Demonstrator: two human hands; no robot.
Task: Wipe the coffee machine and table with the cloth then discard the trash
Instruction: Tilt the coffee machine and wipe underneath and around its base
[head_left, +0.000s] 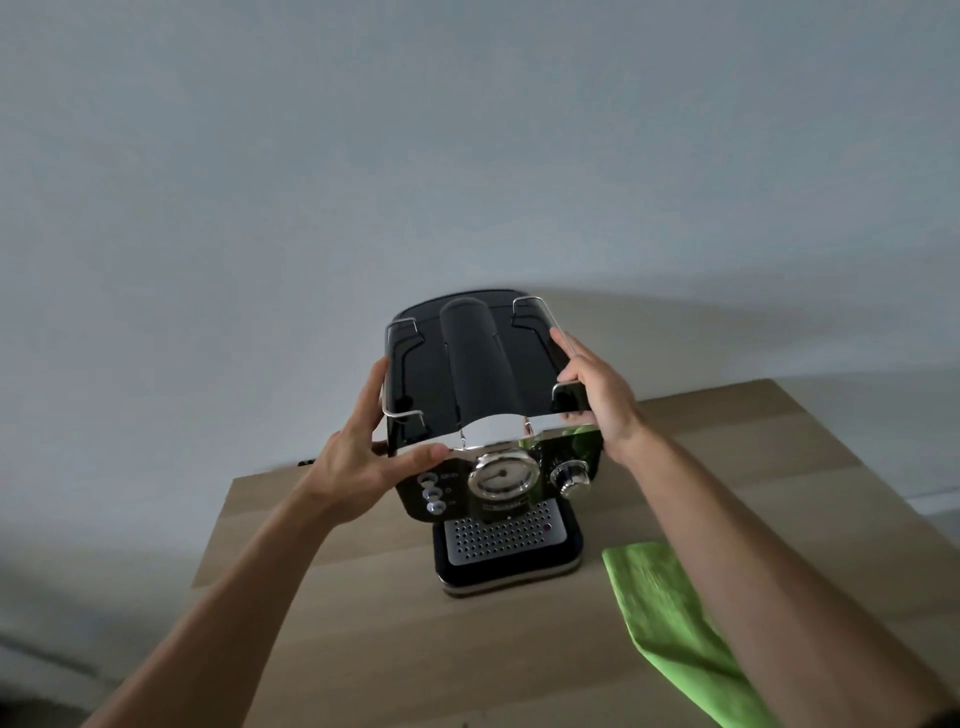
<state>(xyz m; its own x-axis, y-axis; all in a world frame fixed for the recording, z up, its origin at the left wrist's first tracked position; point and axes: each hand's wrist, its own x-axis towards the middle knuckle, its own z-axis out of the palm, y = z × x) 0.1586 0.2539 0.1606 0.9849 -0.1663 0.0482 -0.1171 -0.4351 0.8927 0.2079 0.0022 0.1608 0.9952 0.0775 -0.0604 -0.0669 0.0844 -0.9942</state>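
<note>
The left hand (358, 462) grips the top left corner and the right hand (597, 395) the top right rail of the black-and-chrome coffee machine (483, 374) on the pale wooden worktop (363, 623), with the green microfibre cloth (660, 608) lying right of its base.

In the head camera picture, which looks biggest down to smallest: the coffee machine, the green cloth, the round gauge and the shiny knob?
1. coffee machine
2. green cloth, though it is partly hidden, cut off by the picture's edge and nearer the camera
3. round gauge
4. shiny knob
</note>
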